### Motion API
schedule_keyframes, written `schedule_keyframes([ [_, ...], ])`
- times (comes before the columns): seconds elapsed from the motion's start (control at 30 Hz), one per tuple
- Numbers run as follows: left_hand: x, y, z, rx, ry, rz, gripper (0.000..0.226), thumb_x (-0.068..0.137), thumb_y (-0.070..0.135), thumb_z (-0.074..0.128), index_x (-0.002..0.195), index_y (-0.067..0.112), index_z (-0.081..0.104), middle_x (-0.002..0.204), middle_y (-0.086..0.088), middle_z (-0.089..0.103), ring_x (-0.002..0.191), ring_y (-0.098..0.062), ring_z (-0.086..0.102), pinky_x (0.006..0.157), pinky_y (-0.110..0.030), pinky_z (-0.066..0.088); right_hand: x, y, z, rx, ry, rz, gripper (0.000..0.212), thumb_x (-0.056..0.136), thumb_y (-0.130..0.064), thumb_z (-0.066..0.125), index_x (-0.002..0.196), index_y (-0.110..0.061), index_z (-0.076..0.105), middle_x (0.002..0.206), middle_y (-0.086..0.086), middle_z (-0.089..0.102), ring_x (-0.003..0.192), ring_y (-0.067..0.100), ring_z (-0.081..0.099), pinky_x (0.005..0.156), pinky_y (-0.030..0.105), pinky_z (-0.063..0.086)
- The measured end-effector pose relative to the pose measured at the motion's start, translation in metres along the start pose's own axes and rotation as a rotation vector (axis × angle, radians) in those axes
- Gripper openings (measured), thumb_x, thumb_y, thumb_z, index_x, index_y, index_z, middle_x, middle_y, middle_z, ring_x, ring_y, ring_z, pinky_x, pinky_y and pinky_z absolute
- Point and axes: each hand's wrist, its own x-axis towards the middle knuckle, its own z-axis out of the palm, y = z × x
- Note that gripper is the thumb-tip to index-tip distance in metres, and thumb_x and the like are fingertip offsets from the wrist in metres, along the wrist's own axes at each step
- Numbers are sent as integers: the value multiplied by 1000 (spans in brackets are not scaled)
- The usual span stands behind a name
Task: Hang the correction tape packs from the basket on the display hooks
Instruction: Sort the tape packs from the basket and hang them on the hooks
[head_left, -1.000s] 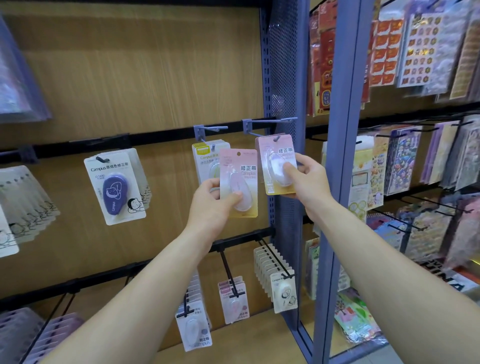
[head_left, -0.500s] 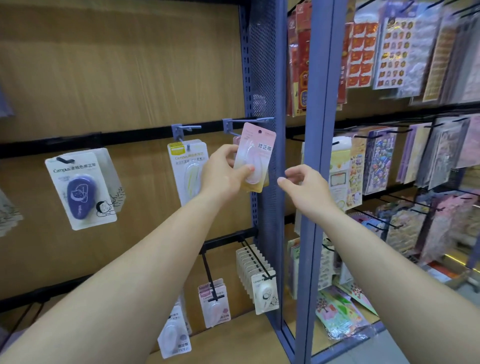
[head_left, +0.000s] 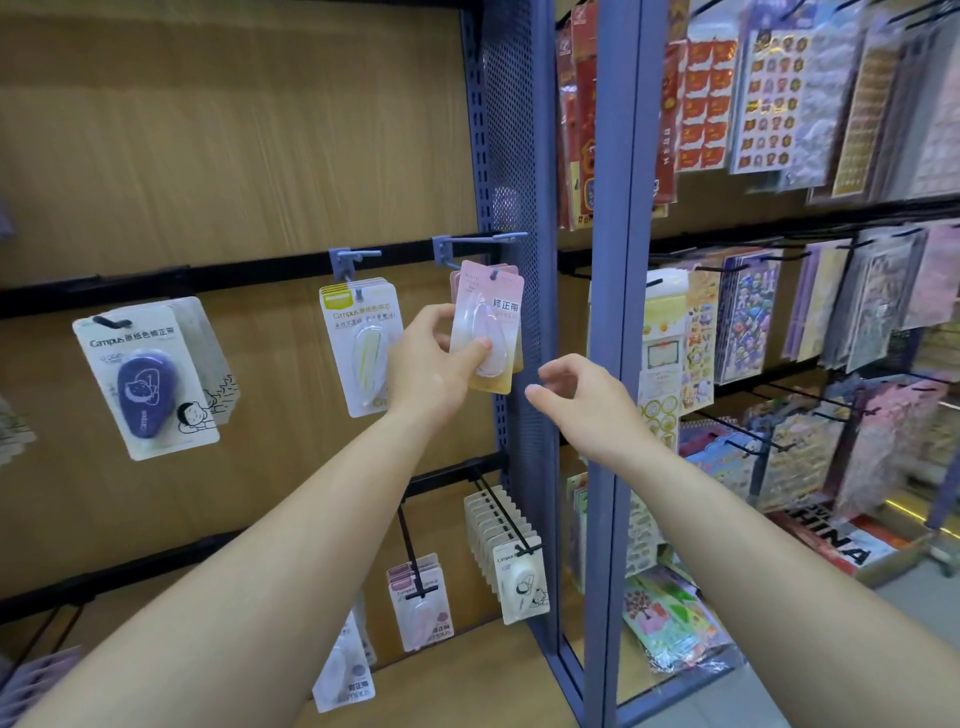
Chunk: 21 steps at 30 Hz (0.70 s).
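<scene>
A pink correction tape pack (head_left: 488, 322) hangs on the right blue display hook (head_left: 475, 241), in front of other pink packs. My left hand (head_left: 434, 364) pinches its lower part, thumb on the clear blister. My right hand (head_left: 582, 400) hovers just right of and below the pack, fingers loosely curled, holding nothing. The left blue hook (head_left: 353, 257) carries yellow-topped packs (head_left: 363, 343). The basket is out of view.
Purple tape packs (head_left: 148, 379) hang at the left. Lower black hooks hold pink packs (head_left: 421, 608) and white packs (head_left: 511, 561). A blue perforated upright (head_left: 511, 156) and blue post (head_left: 618, 260) divide off the sticker racks (head_left: 779, 104) on the right.
My right hand let go of a pink pack and drew back, empty. My left hand lifted its pink pack up to the right hook, where it now hangs. The view shifted right.
</scene>
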Motion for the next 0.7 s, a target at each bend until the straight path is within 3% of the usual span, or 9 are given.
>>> schedule_keyframes([
  [0.1, 6, 1, 2, 25, 9, -2, 34, 89, 25, 76, 119, 29, 61, 87, 6, 66, 82, -9, 65, 79, -44, 60, -2, 2, 1, -9, -10, 6, 36, 98, -39, 64, 128, -22, 60, 118, -5, 63, 110, 10, 57, 88, 25, 39],
  [0.2, 14, 2, 2, 92, 11, -15, 39, 92, 27, 73, 129, 23, 61, 90, 12, 62, 83, -4, 60, 71, -29, 54, -4, 3, 6, -31, -41, 5, 36, 98, -39, 63, 130, -22, 59, 119, -4, 61, 110, 11, 57, 88, 26, 40],
  [0.33, -2, -11, -1, 153, -81, -92, 60, 93, 34, 73, 146, 21, 49, 125, 1, 65, 109, -16, 61, 92, -33, 52, -17, 5, 15, -158, -103, -8, 42, 98, -39, 62, 134, -20, 56, 122, -3, 58, 111, 15, 57, 91, 31, 46],
  [0.4, -26, -23, -9, 178, -147, -127, 68, 93, 39, 72, 152, 19, 43, 136, 0, 61, 120, -15, 58, 99, -32, 47, -28, 7, 21, -236, -151, -8, 46, 98, -42, 61, 137, -20, 53, 129, -1, 56, 115, 18, 58, 98, 37, 49],
  [0.5, -81, -49, -34, 257, -249, -134, 60, 94, 36, 70, 149, 21, 49, 134, 3, 63, 110, -9, 60, 93, -24, 45, -52, 13, 38, -321, -231, 7, 48, 98, -43, 61, 140, -20, 50, 135, 2, 53, 116, 21, 59, 100, 45, 50],
  [0.6, -147, -94, -63, 371, -401, -218, 56, 94, 36, 69, 146, 23, 52, 138, 2, 62, 117, -14, 62, 101, -32, 51, -86, 26, 65, -366, -328, 37, 53, 98, -42, 60, 144, -18, 47, 141, 4, 50, 118, 23, 59, 98, 45, 51],
  [0.7, -212, -141, -91, 480, -494, -311, 54, 93, 37, 70, 143, 21, 56, 139, 4, 62, 121, -15, 62, 94, -23, 48, -129, 44, 101, -386, -445, 71, 58, 96, -44, 62, 146, -17, 47, 144, 7, 51, 126, 25, 56, 102, 42, 49],
])
